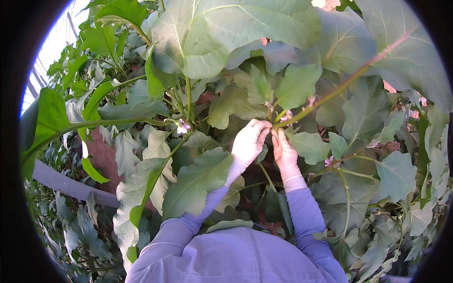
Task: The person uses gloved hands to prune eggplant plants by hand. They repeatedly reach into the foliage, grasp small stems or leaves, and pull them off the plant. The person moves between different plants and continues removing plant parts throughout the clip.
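My left hand [249, 139] and my right hand [284, 150] meet at a joint of an eggplant stem [279, 123], fingertips pinched together on it. Whatever lies between the fingertips is too small to make out. From this joint a thick green-to-reddish leaf stalk [343, 85] slants up to the right, into a large leaf [400, 46]. A pale purple flower [287, 116] sits just above my right fingers. Directly above the hands is a lobed green leaf [299, 85]. Purple sleeves cover both arms up to pale cuffs at the wrists.
A broad leaf [233, 32] hangs over the top of the view. On the left, another purple flower [182, 126] sits where several stalks join. A grey curved band or pipe [78, 184] crosses the lower left above reddish soil [102, 155]. Dense foliage surrounds both arms.
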Motion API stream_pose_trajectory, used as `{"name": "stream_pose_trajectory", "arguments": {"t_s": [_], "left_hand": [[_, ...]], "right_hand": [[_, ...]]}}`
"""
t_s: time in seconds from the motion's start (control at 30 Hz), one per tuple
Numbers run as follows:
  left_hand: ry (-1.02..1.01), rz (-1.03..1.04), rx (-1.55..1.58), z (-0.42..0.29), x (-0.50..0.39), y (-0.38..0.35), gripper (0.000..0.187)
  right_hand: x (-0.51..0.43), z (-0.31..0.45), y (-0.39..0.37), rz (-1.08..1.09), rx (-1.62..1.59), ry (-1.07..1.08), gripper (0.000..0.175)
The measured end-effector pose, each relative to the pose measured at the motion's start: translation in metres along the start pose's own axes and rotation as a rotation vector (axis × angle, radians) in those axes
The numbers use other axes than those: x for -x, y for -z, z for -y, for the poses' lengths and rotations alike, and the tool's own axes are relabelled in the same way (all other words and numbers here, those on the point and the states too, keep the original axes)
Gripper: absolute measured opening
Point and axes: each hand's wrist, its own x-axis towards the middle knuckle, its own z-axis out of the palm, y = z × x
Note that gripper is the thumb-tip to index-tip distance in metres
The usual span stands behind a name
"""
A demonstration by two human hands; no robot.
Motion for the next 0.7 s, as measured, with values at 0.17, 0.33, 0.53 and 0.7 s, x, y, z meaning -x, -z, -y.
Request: {"name": "stream_pose_trajectory", "arguments": {"t_s": [0.17,0.33,0.53,0.7], "left_hand": [[0.099,-0.038,0.051,0.007,-0.011,-0.001,0.015],[0.115,0.071,0.469,0.023,-0.007,-0.001,0.022],[0.694,0.110,1.511,0.033,-0.003,-0.015,0.013],[0.051,0.265,0.216,0.029,-0.006,-0.009,0.017]], "right_hand": [[0.022,0.001,-0.028,0.120,0.080,-0.144,0.030],[0.037,0.033,-0.072,0.222,1.021,0.336,0.027],[0.021,0.049,-0.130,-0.063,0.797,0.264,0.032],[0.004,0.057,-0.131,-0.284,0.895,0.287,0.034]]}}
